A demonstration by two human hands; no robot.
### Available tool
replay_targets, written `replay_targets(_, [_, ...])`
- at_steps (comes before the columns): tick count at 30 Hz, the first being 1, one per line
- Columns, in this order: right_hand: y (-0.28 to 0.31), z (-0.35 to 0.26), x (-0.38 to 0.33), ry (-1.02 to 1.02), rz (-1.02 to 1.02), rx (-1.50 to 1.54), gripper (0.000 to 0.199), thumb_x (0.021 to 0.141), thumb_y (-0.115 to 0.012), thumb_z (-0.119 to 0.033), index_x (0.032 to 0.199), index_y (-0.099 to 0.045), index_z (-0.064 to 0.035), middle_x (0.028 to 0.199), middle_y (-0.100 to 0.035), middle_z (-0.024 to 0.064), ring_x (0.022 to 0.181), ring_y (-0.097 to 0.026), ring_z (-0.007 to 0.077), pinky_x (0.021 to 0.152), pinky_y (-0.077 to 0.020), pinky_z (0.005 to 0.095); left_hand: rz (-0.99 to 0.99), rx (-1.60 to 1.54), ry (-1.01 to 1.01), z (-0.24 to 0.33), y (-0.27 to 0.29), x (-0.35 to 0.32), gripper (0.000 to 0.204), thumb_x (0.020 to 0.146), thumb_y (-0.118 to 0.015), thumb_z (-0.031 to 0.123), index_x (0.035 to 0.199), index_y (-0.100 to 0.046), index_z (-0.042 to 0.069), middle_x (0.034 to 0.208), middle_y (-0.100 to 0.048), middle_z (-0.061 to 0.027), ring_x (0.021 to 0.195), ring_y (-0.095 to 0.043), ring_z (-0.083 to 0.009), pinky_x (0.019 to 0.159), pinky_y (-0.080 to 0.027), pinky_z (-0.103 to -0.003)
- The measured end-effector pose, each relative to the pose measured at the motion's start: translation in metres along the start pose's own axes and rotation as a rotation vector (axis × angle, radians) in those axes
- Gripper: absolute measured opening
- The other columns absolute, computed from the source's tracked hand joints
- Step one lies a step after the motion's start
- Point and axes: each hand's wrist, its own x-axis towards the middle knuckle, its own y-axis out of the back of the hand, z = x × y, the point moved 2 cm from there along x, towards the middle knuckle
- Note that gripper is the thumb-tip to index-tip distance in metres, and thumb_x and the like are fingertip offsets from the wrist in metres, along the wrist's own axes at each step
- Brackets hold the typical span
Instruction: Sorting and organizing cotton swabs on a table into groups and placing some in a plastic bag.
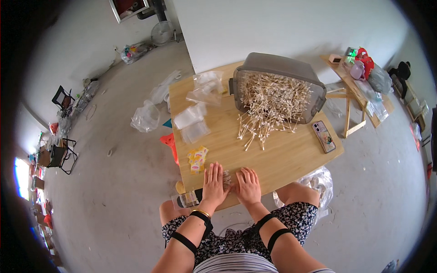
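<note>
A small bunch of cotton swabs (227, 179) lies on the wooden table (277, 159) near its front edge, between my two hands. My left hand (214, 185) rests flat with fingers stretched forward, its inner edge against the bunch. Opposite it, my right hand (248, 185) lies palm down with fingers extended and slightly bent, its thumb side close to the swabs. The thumb tips are partly hidden. Farther back, a grey plastic bin (284, 63) is tipped on its side, with a large heap of loose cotton swabs (273, 100) spilling from its mouth.
Yellow-and-white paper labels (197, 158) lie left of my hands, with clear plastic bags (191, 119) beyond. A phone (323, 136) sits near the table's right edge. A black-and-yellow packet (189, 199) is by the front left corner. A second wooden table (357, 88) stands at right.
</note>
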Motion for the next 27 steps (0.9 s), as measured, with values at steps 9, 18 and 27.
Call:
replay_targets(9, [-0.003,0.007,-0.003,0.004,-0.009,-0.055,0.042,0.086,-0.061,-0.019,0.126,-0.059,-0.0050,0.133,-0.054,0.0132,0.133,-0.045,0.0306,0.117,-0.0326,0.0460,0.044,-0.086,-0.033,0.009,0.000,-0.020,0.100,0.091,-0.055,0.059,0.155,-0.017,-0.008,0.162,-0.018,-0.0252,0.152,-0.016,-0.0403,0.123,-0.013,-0.054])
replay_targets(18, [-0.005,0.005,-0.002,0.007,-0.043,-0.058,0.049,0.085,-0.061,-0.022,0.131,-0.057,-0.0053,0.138,-0.052,0.0132,0.136,-0.042,0.0300,0.119,-0.0296,0.0456,-0.008,0.034,-0.045,0.000,0.001,0.001,0.096,0.091,-0.062,0.046,0.156,-0.014,-0.006,0.163,-0.021,-0.0210,0.152,-0.017,-0.0364,0.123,-0.013,-0.054])
replay_targets(27, [-0.003,0.005,-0.003,0.001,-0.065,-0.078,0.048,0.085,-0.062,-0.022,0.130,-0.058,-0.0062,0.137,-0.052,0.0124,0.136,-0.042,0.0294,0.120,-0.0286,0.0453,-0.090,-0.016,-0.044,0.012,-0.002,-0.028,0.100,0.090,-0.060,0.052,0.154,-0.016,-0.009,0.162,-0.017,-0.0263,0.152,-0.014,-0.0388,0.124,-0.011,-0.053])
